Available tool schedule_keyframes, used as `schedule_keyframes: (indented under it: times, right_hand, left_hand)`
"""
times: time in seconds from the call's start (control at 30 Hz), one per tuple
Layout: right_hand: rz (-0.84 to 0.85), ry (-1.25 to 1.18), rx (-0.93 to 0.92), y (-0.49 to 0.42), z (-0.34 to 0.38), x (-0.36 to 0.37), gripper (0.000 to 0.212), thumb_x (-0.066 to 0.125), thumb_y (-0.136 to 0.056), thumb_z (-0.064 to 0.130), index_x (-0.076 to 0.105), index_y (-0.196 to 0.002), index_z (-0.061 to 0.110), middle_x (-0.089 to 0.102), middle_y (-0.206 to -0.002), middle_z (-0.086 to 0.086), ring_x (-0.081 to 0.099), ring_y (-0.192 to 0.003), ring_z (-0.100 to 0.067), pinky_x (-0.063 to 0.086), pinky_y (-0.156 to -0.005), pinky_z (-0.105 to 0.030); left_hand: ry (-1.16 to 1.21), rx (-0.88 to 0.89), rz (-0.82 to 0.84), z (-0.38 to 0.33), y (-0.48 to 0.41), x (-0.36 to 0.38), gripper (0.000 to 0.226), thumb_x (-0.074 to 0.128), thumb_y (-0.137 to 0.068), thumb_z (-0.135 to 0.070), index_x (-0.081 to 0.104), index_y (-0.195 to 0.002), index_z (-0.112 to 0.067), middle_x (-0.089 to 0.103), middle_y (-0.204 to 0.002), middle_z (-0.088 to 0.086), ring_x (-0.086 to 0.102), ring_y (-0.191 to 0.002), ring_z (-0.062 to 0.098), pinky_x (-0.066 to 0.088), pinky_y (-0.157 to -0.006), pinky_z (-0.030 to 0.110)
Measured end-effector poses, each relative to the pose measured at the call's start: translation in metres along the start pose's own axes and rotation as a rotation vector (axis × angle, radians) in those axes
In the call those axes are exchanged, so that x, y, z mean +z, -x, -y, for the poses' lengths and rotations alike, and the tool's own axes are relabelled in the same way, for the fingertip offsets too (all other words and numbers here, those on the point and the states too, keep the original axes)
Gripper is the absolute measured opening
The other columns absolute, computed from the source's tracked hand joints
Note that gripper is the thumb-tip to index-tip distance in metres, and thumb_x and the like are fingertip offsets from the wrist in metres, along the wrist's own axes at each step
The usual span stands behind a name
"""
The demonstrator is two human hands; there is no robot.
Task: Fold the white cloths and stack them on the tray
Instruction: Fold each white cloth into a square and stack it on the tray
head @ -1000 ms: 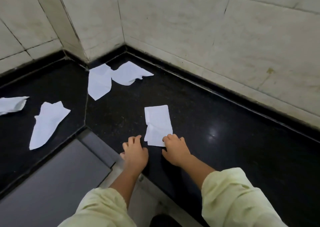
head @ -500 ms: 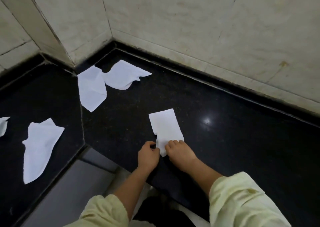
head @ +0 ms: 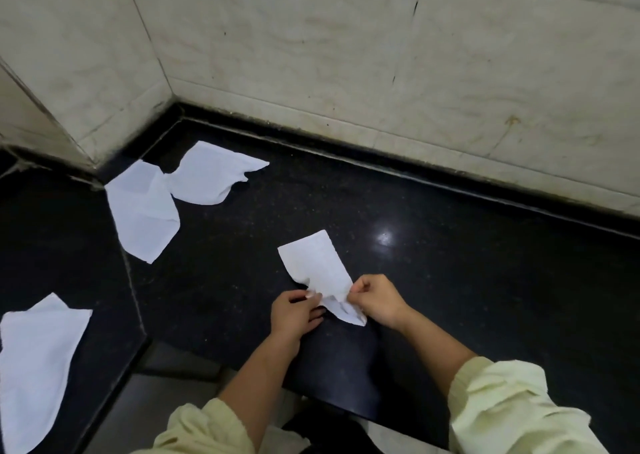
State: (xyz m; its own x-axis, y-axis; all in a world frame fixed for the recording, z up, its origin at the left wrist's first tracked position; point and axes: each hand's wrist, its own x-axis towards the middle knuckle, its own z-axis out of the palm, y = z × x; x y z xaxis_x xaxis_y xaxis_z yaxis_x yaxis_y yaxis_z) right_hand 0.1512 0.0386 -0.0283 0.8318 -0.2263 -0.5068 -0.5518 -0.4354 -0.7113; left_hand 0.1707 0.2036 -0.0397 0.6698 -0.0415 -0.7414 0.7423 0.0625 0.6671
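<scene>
The narrow white folded cloth (head: 318, 263) lay near the front edge of the black stone counter (head: 467, 297). Its near end, flat a moment before, was now raised, pinched by the left hand (head: 296, 315) and the right hand (head: 375, 299); probably the next fold was beginning.

The light is dim and soft, and the polished black stone counter (head: 450, 297) swallows most detail apart from one small white glare spot (head: 384, 237) right of centre. The thin white cloths (head: 142, 211) look slightly overexposed. Joints in the pale marble wall tiles (head: 311, 38) bow towards the frame edges.
</scene>
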Motion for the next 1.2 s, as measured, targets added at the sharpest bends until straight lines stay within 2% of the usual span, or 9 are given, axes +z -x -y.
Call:
schedule_keyframes:
  times: [0.07, 0.23, 0.4, 0.5, 0.6, 0.8, 0.93, 1.07, 1.2]
  right_hand:
    - [-0.032, -0.124, 0.035, -0.001, 0.003, -0.008, 0.015, 0.066, -0.077, 0.006, 0.058, -0.067, 0.012, 0.061, -0.065, -0.002, 0.058, -0.062, -0.015, 0.052, -0.063, -0.034]
    - [-0.061, -0.339, 0.065, 0.006, 0.018, -0.035, 0.014, 0.058, -0.082, -0.002, 0.049, -0.086, 0.008, 0.063, -0.078, -0.01, 0.062, -0.063, -0.018, 0.052, -0.05, -0.026]
    - [0.01, -0.536, -0.007, 0.019, 0.032, -0.074, 0.057, 0.052, -0.079, -0.008, 0.059, -0.12, 0.031, 0.067, -0.079, -0.01, 0.065, -0.062, -0.019, 0.056, -0.058, -0.03]
    - [0.081, -0.556, -0.038, 0.026, 0.042, -0.104, 0.043, 0.048, -0.079, -0.009, 0.072, -0.107, 0.014, 0.073, -0.082, -0.008, 0.067, -0.062, -0.016, 0.057, -0.059, -0.028]
    - [0.04, -0.564, -0.041, 0.028, 0.043, -0.131, 0.029, 0.045, -0.083, -0.012, 0.071, -0.087, 0.001, 0.072, -0.073, -0.012, 0.069, -0.057, -0.018, 0.058, -0.055, -0.024]
    - [-0.048, -0.563, -0.054, 0.022, 0.037, -0.175, 0.027, 0.045, -0.087, -0.003, 0.07, -0.095, -0.001, 0.074, -0.092, -0.021, 0.073, -0.078, -0.025, 0.059, -0.068, -0.027]
    - [-0.232, -0.565, -0.053, 0.015, 0.036, -0.195, 0.032, 0.044, -0.082, -0.007, 0.072, -0.098, -0.001, 0.073, -0.095, -0.019, 0.071, -0.089, -0.026, 0.058, -0.083, -0.031]
    - [-0.397, -0.535, -0.085, 0.009, 0.036, -0.21, 0.02, 0.061, -0.083, -0.009, 0.072, -0.096, 0.002, 0.071, -0.085, -0.011, 0.068, -0.082, -0.021, 0.058, -0.074, -0.022]
    - [-0.434, -0.57, -0.111, 0.008, 0.021, -0.224, 0.014, 0.064, -0.088, 0.005, 0.071, -0.1, 0.005, 0.074, -0.094, -0.014, 0.071, -0.087, -0.024, 0.057, -0.081, -0.03]
  left_hand:
    - [0.025, 0.03, 0.005, -0.012, 0.001, 0.006, 0.022, 0.065, -0.089, -0.008, 0.055, -0.108, -0.008, 0.068, -0.098, 0.015, 0.069, -0.08, 0.022, 0.057, -0.07, 0.031]
    - [0.047, 0.096, 0.052, -0.042, 0.014, 0.021, 0.013, 0.052, -0.091, -0.009, 0.059, -0.101, -0.011, 0.067, -0.099, 0.01, 0.067, -0.084, 0.024, 0.058, -0.071, 0.032]
    - [0.04, 0.19, 0.102, -0.071, 0.029, 0.034, 0.028, 0.049, -0.081, -0.002, 0.074, -0.092, -0.009, 0.068, -0.091, 0.009, 0.065, -0.085, 0.023, 0.054, -0.067, 0.029]
    - [0.07, 0.222, 0.136, -0.091, 0.034, 0.041, 0.029, 0.048, -0.079, -0.001, 0.076, -0.087, -0.006, 0.066, -0.083, 0.01, 0.064, -0.083, 0.022, 0.054, -0.071, 0.03]
    - [0.142, 0.254, 0.204, -0.108, 0.034, 0.046, 0.026, 0.047, -0.085, -0.003, 0.073, -0.087, -0.003, 0.067, -0.084, 0.011, 0.065, -0.081, 0.021, 0.055, -0.079, 0.032]
    - [0.147, 0.318, 0.3, -0.14, 0.024, 0.064, 0.026, 0.043, -0.087, -0.005, 0.068, -0.083, -0.001, 0.071, -0.106, 0.011, 0.063, -0.08, 0.02, 0.055, -0.08, 0.035]
    - [-0.083, 0.424, 0.361, -0.166, 0.012, 0.077, 0.045, 0.038, -0.077, 0.001, 0.071, -0.108, -0.001, 0.066, -0.1, 0.011, 0.061, -0.083, 0.017, 0.058, -0.07, 0.029]
    - [-0.396, 0.562, 0.355, -0.186, 0.0, 0.096, 0.051, 0.046, -0.078, 0.013, 0.071, -0.113, -0.015, 0.067, -0.099, 0.007, 0.068, -0.09, 0.013, 0.058, -0.082, 0.029]
    - [-0.528, 0.679, 0.369, -0.188, -0.006, 0.104, 0.045, 0.06, -0.078, 0.013, 0.07, -0.107, -0.021, 0.072, -0.099, 0.003, 0.066, -0.093, 0.016, 0.053, -0.089, 0.032]
